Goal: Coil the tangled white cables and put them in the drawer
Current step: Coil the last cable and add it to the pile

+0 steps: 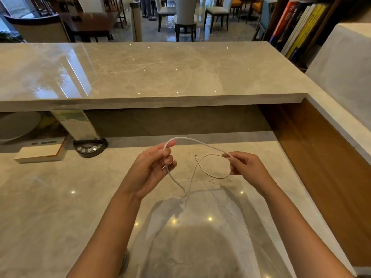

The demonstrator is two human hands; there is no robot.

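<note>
A thin white cable stretches between both hands above the marble desk. My left hand pinches one bend of it between thumb and fingers. My right hand pinches the cable at the fingertips, where a loose loop curls under and crosses itself. A small plug end sticks up near the crossing. Two strands hang down from the hands and meet just above the desk surface. No drawer is in view.
A raised marble counter runs across behind the desk. At the left stand a book, a clear sign holder and a black button unit. A wooden side panel closes the right side.
</note>
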